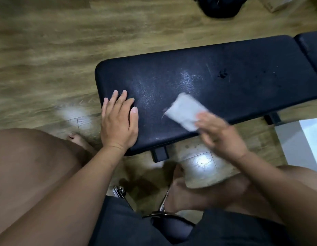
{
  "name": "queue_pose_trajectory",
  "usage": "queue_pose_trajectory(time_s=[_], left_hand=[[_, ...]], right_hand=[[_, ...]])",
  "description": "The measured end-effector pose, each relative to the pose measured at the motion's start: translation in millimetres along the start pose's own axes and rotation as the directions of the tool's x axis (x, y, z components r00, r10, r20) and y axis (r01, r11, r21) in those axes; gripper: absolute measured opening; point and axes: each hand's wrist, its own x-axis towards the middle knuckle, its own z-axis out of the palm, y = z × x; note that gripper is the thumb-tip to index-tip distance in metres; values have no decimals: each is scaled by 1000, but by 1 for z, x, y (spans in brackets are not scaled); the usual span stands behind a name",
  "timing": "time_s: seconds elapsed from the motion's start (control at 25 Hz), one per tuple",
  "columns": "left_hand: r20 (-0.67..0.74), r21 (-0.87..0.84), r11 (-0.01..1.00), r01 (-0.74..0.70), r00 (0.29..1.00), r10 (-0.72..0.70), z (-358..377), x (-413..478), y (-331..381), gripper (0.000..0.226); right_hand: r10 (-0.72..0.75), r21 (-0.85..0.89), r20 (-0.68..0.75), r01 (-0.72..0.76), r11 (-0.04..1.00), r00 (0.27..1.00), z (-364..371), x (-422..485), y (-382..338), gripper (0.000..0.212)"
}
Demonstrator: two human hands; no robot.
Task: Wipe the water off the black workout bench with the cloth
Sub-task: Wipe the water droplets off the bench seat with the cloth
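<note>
overhead, black bench on wood floor, left hand flat, right hand grip holding cloth

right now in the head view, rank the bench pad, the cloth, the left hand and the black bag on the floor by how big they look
1. bench pad, by far the largest.
2. left hand.
3. cloth, partly under the right hand, so likely bigger than shown.
Unranked: black bag, cut off by the frame edge and farther away.
</note>
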Motion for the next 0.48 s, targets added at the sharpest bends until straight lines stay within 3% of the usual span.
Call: queue_pose_trajectory(time_s=[0.04, 0.12, 0.2, 0.24, 0.32, 0.4, 0.48], left_hand=[[-1, 7, 1000, 3, 1000, -3, 0, 0, 0, 50], [3, 10, 1000, -1, 1000, 1, 1, -1, 1, 49], [3, 12, 1000, -4, 1000, 4, 0, 0, 2, 50], [2, 11, 1000, -4, 1000, 4, 0, 0, 1, 50], [-7, 6, 1000, -7, 1000, 7, 0, -1, 1, 51], [-21, 11, 1000, -13, 1000, 13, 1, -1, 1, 52], [-15, 10, 1000, -16, 1000, 16, 1, -1, 0, 52]], right_hand=[[182, -79, -41, -185, 980, 982, -17, -1, 28, 30], [550, -133, -93, -558, 819, 830, -41, 15, 68, 32], [716, -137, -130, -727, 673, 686, -41, 56, 67, 44], [718, -136, -116, -727, 673, 686, -33, 75, 52, 52], [603, -115, -66, -607, 787, 795, -1, 98, 3, 62], [387, -68, 12, -385, 920, 922, 30, 93, -60, 56], [124, 19, 109, -127, 992, 986, 37, 61, -85, 47]])
